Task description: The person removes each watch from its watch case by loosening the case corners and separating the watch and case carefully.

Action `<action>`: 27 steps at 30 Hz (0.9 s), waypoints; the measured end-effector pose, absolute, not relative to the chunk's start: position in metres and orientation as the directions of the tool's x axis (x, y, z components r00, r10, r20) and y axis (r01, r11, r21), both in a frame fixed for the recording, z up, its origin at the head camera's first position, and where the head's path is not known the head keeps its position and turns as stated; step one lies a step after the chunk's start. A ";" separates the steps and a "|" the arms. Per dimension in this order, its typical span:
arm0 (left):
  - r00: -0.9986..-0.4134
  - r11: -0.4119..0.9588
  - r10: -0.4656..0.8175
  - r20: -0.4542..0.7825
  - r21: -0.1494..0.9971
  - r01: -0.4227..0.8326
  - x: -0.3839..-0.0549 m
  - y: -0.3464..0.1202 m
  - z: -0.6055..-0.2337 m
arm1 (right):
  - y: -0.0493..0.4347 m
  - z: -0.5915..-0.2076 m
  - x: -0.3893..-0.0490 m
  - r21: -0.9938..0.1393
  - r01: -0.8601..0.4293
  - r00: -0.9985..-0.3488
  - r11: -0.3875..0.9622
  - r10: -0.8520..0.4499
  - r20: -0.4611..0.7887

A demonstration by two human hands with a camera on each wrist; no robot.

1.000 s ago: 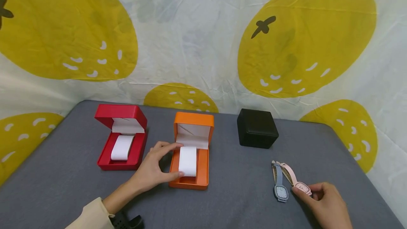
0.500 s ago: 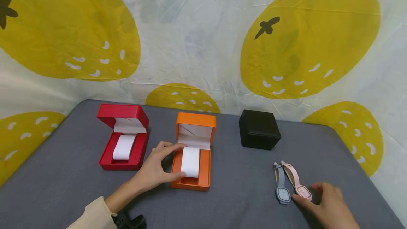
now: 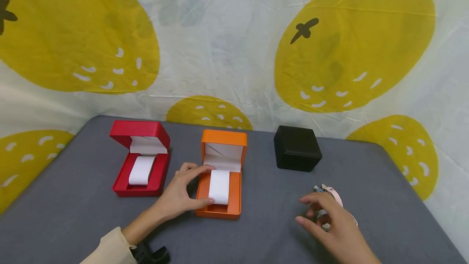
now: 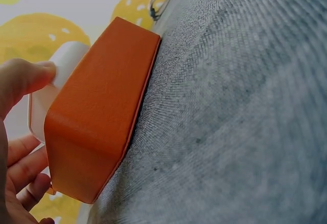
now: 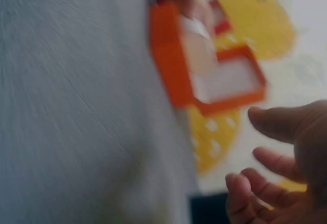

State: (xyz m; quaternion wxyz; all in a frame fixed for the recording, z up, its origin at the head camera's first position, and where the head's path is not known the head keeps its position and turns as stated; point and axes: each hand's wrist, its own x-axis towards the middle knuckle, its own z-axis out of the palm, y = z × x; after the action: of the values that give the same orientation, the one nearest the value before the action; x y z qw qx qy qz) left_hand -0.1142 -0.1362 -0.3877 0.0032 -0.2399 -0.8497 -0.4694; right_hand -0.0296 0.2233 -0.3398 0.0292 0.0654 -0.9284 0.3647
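My left hand (image 3: 177, 196) pinches a white watch cushion (image 3: 219, 186) in the open orange watch box (image 3: 234, 199), thumb at its near end and index finger at its far end. In the left wrist view the thumb presses on the cushion (image 4: 69, 60), just above the box wall (image 4: 104, 86). My right hand (image 3: 337, 229) holds nothing; its thumb and fingers are spread apart and curved. It hangs over the two watches and partly hides them. The pink watch (image 3: 336, 196) shows mostly its strap, and little of the blue watch (image 3: 318, 190) is visible.
An open red watch box (image 3: 156, 176) with a white cushion (image 3: 141, 170) stands left of the orange one. Behind the watches sits a closed black box (image 3: 297, 150). The grey cloth-covered table (image 3: 271, 223) ends at a hanging sheet (image 3: 220, 52) printed with yellow fruit.
My right hand has let go of the pink watch and moved left across both watches. The white cushion has shifted slightly right in the orange box, with my left hand still on it.
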 end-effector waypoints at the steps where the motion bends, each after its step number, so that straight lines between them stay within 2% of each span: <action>1: -0.885 0.444 0.406 0.230 0.796 0.411 -0.115 -0.136 -0.388 | 0.215 -0.343 -0.031 -0.690 -0.193 -0.981 0.697 -0.153 0.120; 3: -0.883 0.445 0.409 0.229 0.795 0.412 -0.115 -0.136 -0.389 | 0.201 -0.350 -0.035 -0.722 -0.272 -0.958 0.637 -0.247 0.143; 7: -0.880 0.447 0.418 0.226 0.792 0.416 -0.115 -0.135 -0.389 | 0.178 -0.357 -0.043 -0.777 -0.271 -0.944 0.568 -0.315 0.099; 14: -0.878 0.450 0.426 0.220 0.790 0.416 -0.116 -0.132 -0.391 | 0.153 -0.364 -0.053 -0.840 -0.180 -0.960 0.512 -0.276 0.037; 18: -0.881 0.455 0.423 0.213 0.791 0.410 -0.116 -0.133 -0.391 | 0.144 -0.369 -0.056 -0.873 -0.185 -0.955 0.452 -0.292 0.051; 23: -0.882 0.454 0.422 0.212 0.793 0.408 -0.117 -0.135 -0.389 | 0.135 -0.377 -0.059 -0.916 -0.109 -0.954 0.386 -0.298 -0.013; 27: -0.879 0.460 0.427 0.212 0.786 0.413 -0.117 -0.137 -0.387 | 0.129 -0.387 -0.060 -0.943 -0.092 -0.952 0.319 -0.307 -0.012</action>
State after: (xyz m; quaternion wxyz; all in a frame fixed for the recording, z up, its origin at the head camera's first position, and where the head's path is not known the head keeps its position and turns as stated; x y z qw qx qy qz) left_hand -0.1173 -0.1375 -0.3869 -0.0074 -0.2458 -0.8544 -0.4577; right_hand -0.0605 0.1289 -0.3868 -0.0946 0.1237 -0.8066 0.5702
